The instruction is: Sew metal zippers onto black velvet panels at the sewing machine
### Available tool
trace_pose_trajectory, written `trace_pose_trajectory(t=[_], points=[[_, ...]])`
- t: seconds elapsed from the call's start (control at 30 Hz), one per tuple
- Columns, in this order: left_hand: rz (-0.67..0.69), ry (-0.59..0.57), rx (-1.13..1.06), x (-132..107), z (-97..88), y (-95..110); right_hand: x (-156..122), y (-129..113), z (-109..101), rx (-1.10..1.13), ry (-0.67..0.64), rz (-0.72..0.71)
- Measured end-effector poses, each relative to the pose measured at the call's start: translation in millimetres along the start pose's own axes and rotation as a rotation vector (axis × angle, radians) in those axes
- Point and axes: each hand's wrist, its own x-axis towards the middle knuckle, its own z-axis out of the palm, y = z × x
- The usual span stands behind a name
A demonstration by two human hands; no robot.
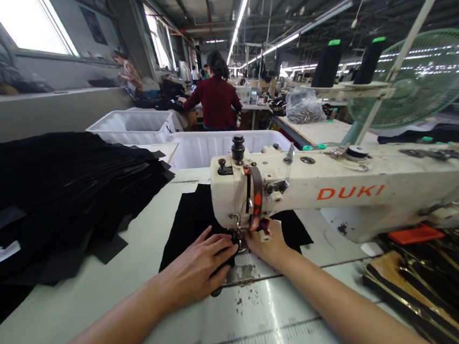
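A piece of black fabric (189, 219) lies under the head of a white sewing machine (294, 174) marked DUKI. My left hand (199, 261) rests on the fabric's near part, fingers stretched forward and lying flat, tips beside the presser foot (241, 243). On the other side of the foot, my right hand (271, 243) lies over the fabric, its fingertips close to the needle area. The machine's head and a small lever hide most of its fingers, so I cannot tell whether it grips the cloth. More fabric shows behind my right wrist.
A big stack of black fabric pieces (64, 182) covers the table's left side. White plastic bins (131, 122) stand beyond. Zippers (438, 281) and an orange-red item (416, 234) lie at right. Thread cones (327, 65) and a green fan (411, 79) rise behind. A person in dark red (216, 100) works ahead.
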Motion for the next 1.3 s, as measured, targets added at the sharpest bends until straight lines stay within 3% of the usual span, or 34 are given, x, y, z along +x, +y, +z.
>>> trace_pose_trajectory(t=[0.2,0.3,0.43,0.63,0.77,0.93,1.3], points=[[-0.010,0.095,0.016,-0.8,9.0,1.0,-32.6,3.6,-30.7,0.034,0.044,-0.171],[-0.035,0.107,0.022,-3.3,12.7,2.3,-34.9,-1.5,-23.4,0.035,0.052,-0.272],[-0.110,0.130,-0.063,-5.7,14.6,1.8,-30.0,-4.0,-10.4,0.019,0.049,-0.274],[-0.173,0.161,-0.136,-6.0,13.6,-3.9,-31.0,-3.1,-8.4,0.011,0.048,-0.278],[-0.109,0.171,-0.098,-6.7,15.6,-5.6,-30.8,-4.9,-9.2,0.020,0.052,-0.259],[0.092,0.088,0.171,-6.1,18.0,-3.1,-31.6,-4.1,-8.8,0.039,0.071,-0.244],[0.082,0.125,0.230,0.1,14.3,-1.8,-28.4,3.0,-7.3,0.106,0.118,-0.283]])
